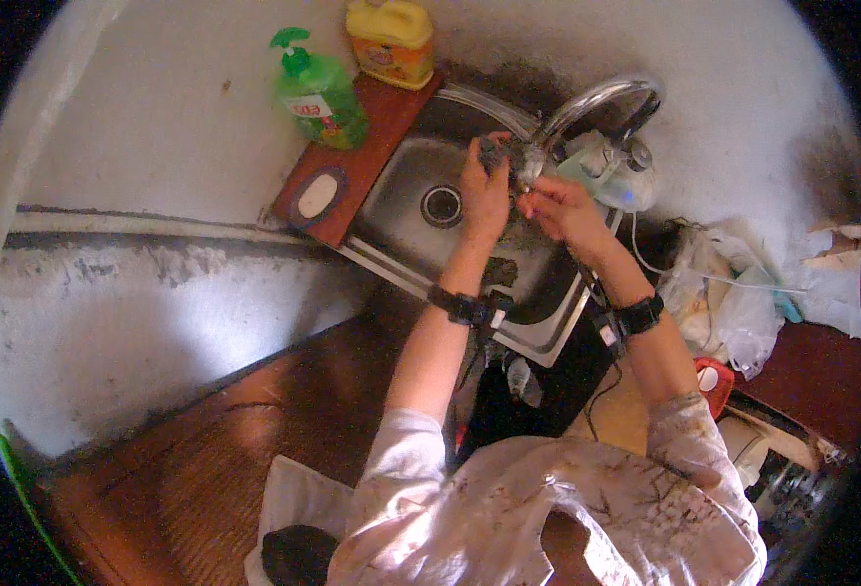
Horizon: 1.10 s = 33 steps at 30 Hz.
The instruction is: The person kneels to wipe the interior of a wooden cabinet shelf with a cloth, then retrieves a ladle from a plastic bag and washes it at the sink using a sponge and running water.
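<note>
My left hand [485, 190] is over the right part of a stainless steel sink [408, 176], its fingers closed around a small dark object [490, 154] that I cannot identify. Close to the base of the curved chrome faucet [599, 102], my right hand [562, 209] has its fingers bent together near a pale, shiny item [530, 167]; whether they grip it is unclear. Black bands with small white tags circle both wrists. The sink's round drain [442, 206] lies left of my left hand. A dark patch [500, 271] marks the basin nearer me.
A green pump bottle [324, 106] and a yellow jug [394, 44] stand on the reddish-brown ledge [372, 157] at the left, beside a whitish oval piece [318, 195]. Plastic bags [738, 315], a thin white hose [643, 256] and a red item [714, 384] are at the right.
</note>
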Tool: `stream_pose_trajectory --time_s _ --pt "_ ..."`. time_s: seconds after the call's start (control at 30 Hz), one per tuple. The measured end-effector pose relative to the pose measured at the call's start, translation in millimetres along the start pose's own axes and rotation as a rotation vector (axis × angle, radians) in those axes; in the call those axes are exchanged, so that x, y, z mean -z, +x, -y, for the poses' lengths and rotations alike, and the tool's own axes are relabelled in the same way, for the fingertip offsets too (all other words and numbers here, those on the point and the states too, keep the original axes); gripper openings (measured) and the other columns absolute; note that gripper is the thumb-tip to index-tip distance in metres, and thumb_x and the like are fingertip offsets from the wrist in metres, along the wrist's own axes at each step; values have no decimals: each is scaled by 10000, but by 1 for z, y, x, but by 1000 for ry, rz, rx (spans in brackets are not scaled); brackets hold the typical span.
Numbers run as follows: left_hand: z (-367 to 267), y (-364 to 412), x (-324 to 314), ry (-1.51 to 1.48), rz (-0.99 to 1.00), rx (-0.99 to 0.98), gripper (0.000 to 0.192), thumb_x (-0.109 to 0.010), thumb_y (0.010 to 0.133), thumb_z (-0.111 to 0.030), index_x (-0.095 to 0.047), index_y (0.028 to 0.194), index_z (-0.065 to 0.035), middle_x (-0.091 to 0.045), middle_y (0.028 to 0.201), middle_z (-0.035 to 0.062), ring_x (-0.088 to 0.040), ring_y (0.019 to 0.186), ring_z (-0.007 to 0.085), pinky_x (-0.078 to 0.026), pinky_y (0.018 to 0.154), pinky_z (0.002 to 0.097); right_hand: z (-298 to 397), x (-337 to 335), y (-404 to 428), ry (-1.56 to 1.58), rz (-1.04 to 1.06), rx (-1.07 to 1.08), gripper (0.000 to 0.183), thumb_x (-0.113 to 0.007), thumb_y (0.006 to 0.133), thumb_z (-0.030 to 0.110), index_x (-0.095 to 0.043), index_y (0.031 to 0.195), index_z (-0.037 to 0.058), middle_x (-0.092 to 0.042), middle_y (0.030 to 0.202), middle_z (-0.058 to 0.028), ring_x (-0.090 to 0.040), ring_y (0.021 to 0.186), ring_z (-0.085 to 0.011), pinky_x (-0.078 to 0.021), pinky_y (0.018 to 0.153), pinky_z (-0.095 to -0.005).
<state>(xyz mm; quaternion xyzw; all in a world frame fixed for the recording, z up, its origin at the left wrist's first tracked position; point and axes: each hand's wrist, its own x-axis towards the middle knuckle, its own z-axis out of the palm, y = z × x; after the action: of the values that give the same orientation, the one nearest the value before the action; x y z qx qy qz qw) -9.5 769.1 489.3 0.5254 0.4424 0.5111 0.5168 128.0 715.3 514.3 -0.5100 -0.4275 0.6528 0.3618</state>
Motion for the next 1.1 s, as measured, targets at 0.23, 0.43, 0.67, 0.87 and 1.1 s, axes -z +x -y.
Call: stream_pose_trajectory --time_s 0.23,0.43,0.67,0.87,1.1 --pt "13 -5 -27 135 4 -160 466 -536 793 16 -470 1251 -41 -522 1225 157 -476 1176 265 -330 1035 372 -18 6 4 251 -146 -35 110 -519 897 101 -590 817 74 -521 682 27 -359 474 -45 -238 411 -215" --pt "13 -25 -43 462 -156 -368 417 -504 846 -10 -459 1259 -39 -554 1170 144 -528 1094 256 -390 971 349 -13 12 5 381 -201 -34 65 -526 895 88 -580 859 81 -544 722 26 -369 502 -33 -241 417 -185" --pt "4 0 -8 -183 0 147 320 -500 920 -143 -499 1226 -49 -545 1201 90 -492 1115 207 -388 942 354 -12 9 -5 449 5 -33 40 -521 905 78 -539 870 83 -578 809 -15 -334 484 -34 -246 423 -189" --pt "14 -16 21 -832 -27 209 378 -427 978 -299 -479 1260 -54 -498 1236 62 -453 1149 203 -348 989 356 -9 13 1 709 77 33 84 -499 922 88 -504 839 89 -552 810 -14 -325 506 -51 -256 455 -202" --pt "-1 -28 -18 72 -116 -122 355 -475 893 -69 -463 1247 -55 -530 1187 93 -507 1066 200 -376 950 331 -15 -1 3 399 -139 33 124 -531 919 168 -527 821 93 -505 700 20 -370 527 -59 -275 455 -201"
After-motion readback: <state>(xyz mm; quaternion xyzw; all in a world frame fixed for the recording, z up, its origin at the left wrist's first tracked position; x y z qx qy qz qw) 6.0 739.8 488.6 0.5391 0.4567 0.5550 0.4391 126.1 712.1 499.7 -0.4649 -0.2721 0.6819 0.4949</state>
